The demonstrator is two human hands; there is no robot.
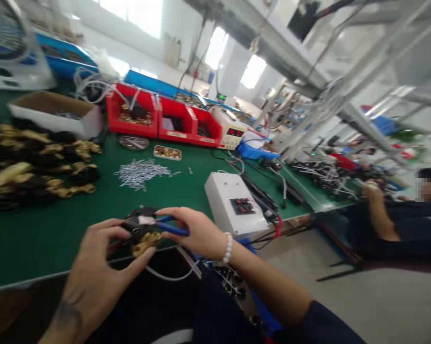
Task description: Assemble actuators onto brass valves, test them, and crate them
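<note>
Near the front edge of the green table, my left hand (101,265) is closed around a black part with a brass fitting (143,244). My right hand (201,234) grips blue-handled pliers (174,229) between thumb and fingers. The pliers' head meets the top of the black part; exactly what the jaws hold is too blurred to tell. A white cable (168,277) hangs below the part. Beyond my hands, a pile of small white pins or ties (140,173) lies on the green table (179,191).
Many black-and-brass parts (39,165) are heaped at left beside a cardboard box (54,114). Red bins (133,125) line the back, with a power supply (231,131) next to them. A white switch box (233,203) stands right of my hands. Another person's arm (380,215) is at far right.
</note>
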